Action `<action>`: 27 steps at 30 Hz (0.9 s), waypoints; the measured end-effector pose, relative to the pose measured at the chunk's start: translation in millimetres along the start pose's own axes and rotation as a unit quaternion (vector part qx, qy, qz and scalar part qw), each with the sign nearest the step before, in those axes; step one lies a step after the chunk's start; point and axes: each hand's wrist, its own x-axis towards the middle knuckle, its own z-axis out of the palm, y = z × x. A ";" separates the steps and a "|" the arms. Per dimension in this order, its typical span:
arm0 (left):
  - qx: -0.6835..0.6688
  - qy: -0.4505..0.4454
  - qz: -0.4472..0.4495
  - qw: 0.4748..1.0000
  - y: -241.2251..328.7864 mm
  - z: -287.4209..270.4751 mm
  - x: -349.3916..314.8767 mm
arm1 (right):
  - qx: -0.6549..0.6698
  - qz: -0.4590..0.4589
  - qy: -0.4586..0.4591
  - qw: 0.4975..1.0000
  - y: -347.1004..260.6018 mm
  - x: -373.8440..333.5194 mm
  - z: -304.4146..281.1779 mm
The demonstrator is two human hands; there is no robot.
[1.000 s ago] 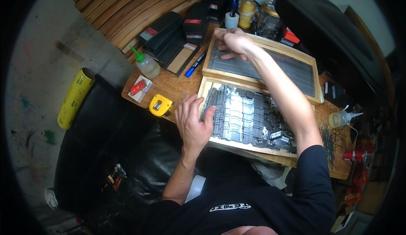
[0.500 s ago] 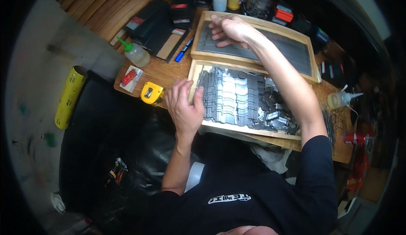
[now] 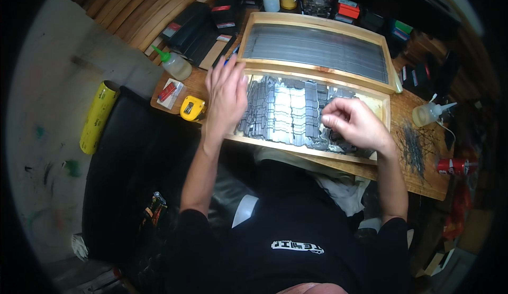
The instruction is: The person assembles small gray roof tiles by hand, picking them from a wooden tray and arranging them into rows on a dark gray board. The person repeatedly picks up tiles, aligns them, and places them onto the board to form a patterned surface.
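Observation:
A shallow wooden tray (image 3: 388, 115) lies in front of me, full of overlapping dark grey, shiny metal-looking strips (image 3: 291, 115) with loose pieces toward its right. Over its left edge is my left hand (image 3: 227, 95), open, its fingers stretched out and pointing away. My right hand (image 3: 357, 123) hovers above the loose pieces at the right, thumb and fingers curled into a pinch. Whatever may be between those fingertips is hidden. Just behind stands a second wooden tray (image 3: 384, 56), lined with a flat layer of grey strips (image 3: 317, 51).
At left on the wooden table are a green-tipped bottle (image 3: 178, 67), a yellow tape measure (image 3: 192, 108) and a small red item (image 3: 168, 91). To the right sit a squeeze bottle (image 3: 425, 114), thin dark strands (image 3: 411, 148) and a red can (image 3: 455, 166). Black boxes (image 3: 185, 28) stand behind.
My right hand has come back from above the far tray to the near tray's right part, its fingers now curled. My left hand has moved slightly farther away along the left edge.

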 end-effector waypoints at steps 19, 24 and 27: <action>-0.097 -0.095 0.166 0.977 75.5 4.1 -32.7 | -0.070 0.003 0.175 0.982 47.9 -5.3 13.7; -0.114 -0.080 0.203 0.969 111.8 15.0 -69.1 | -0.097 0.055 0.123 0.986 30.7 6.0 26.3; -0.118 -0.066 0.141 0.981 99.6 16.9 -62.8 | -0.152 0.089 0.076 0.981 23.7 2.0 37.4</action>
